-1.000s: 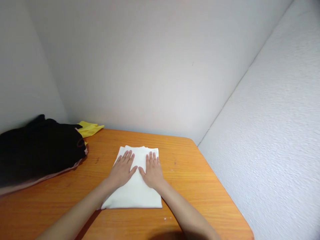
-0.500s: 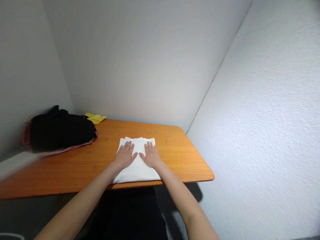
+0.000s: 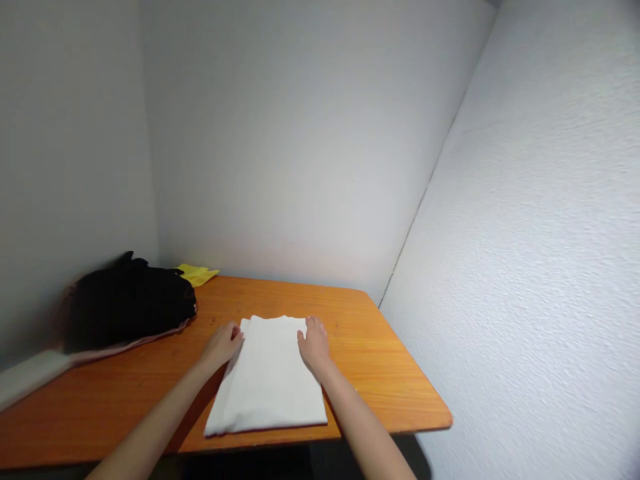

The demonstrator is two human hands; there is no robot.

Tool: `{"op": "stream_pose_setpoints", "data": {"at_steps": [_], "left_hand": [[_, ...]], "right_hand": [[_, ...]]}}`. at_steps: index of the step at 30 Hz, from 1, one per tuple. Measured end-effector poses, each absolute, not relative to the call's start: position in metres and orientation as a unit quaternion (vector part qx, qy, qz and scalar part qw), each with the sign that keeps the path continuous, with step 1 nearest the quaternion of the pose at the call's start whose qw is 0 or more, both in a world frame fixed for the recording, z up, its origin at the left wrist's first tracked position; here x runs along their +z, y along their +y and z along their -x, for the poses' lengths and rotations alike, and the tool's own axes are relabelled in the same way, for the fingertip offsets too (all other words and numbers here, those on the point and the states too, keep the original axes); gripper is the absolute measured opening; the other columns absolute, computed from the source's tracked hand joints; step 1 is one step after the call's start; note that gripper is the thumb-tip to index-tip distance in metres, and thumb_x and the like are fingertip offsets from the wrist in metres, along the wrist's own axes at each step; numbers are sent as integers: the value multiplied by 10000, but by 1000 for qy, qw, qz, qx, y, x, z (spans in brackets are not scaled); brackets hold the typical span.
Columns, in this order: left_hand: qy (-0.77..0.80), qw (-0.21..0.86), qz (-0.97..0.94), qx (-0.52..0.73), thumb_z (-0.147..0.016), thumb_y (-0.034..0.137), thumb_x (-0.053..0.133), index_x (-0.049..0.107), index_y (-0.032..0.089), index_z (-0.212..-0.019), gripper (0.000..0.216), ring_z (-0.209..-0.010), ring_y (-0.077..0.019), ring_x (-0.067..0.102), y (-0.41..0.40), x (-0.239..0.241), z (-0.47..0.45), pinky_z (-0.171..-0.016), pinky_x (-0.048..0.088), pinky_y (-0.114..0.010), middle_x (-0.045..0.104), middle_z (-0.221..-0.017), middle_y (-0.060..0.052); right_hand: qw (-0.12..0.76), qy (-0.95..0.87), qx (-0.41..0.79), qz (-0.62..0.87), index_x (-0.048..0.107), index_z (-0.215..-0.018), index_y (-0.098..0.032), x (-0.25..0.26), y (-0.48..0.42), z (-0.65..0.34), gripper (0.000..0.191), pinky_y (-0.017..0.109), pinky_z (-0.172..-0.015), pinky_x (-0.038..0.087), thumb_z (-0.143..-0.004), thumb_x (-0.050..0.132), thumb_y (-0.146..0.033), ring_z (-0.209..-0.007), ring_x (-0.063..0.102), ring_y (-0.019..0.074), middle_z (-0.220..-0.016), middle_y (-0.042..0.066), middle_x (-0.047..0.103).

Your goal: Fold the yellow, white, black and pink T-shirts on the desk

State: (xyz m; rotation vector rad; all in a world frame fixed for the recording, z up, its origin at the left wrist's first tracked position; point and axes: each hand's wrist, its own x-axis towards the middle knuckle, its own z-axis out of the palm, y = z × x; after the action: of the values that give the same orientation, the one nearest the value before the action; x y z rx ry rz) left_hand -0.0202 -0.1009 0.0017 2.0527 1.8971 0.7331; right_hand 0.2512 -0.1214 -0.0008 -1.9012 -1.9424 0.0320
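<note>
A folded piece of white cloth (image 3: pixel 273 380) lies flat on the wooden table, its near edge close to the table's front edge. Several layers show along its left side and its wavy far edge. At its far left edge is my left hand (image 3: pixel 220 348), fingers bent and thumb a little apart from them, touching or nearly touching the cloth. My right hand (image 3: pixel 315 345) rests at the far right edge, thumb on the cloth and fingers slightly bent along the side. Neither hand visibly grips the fabric.
A black cloth bundle (image 3: pixel 130 303) with pinkish fabric under it sits at the table's left. Behind it lies a yellow cloth (image 3: pixel 197 274) near the wall. Walls border the wooden table (image 3: pixel 380 373) at the back and right.
Both hands were spread flat on the white cloth; they have moved apart to its left and right edges, with the left fingers now bent. The head view has tilted up.
</note>
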Motion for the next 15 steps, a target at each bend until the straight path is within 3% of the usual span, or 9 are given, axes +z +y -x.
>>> {"op": "stream_pose_setpoints", "data": {"at_steps": [4, 8, 15], "left_hand": [[674, 159, -683, 233, -852, 371, 515, 561, 197, -778, 195, -807, -220, 652, -75, 3, 9, -665, 441, -288, 704, -837, -65], [683, 179, -669, 231, -778, 312, 600, 522, 209, -723, 140, -752, -201, 636, -58, -2, 2, -620, 405, -274, 699, -804, -40], [660, 196, -658, 305, -803, 268, 525, 421, 231, -691, 157, -737, -199, 593, -37, -1, -8, -669, 419, -292, 620, -748, -33]], "right_hand": [[225, -658, 6, 719, 558, -1272, -70, 7, -97, -261, 408, 441, -1014, 386, -925, 466, -265, -1202, 523, 332, -1237, 206, 601], [235, -652, 25, 721, 619, -1166, -122, 4, -85, -266, 325, 397, -976, 398, -896, 524, -275, -1149, 550, 313, -1157, 159, 646], [267, -663, 66, 696, 638, -991, -135, 23, -63, -266, 183, 404, -919, 404, -832, 583, -207, -1059, 570, 320, -1047, 167, 664]]}}
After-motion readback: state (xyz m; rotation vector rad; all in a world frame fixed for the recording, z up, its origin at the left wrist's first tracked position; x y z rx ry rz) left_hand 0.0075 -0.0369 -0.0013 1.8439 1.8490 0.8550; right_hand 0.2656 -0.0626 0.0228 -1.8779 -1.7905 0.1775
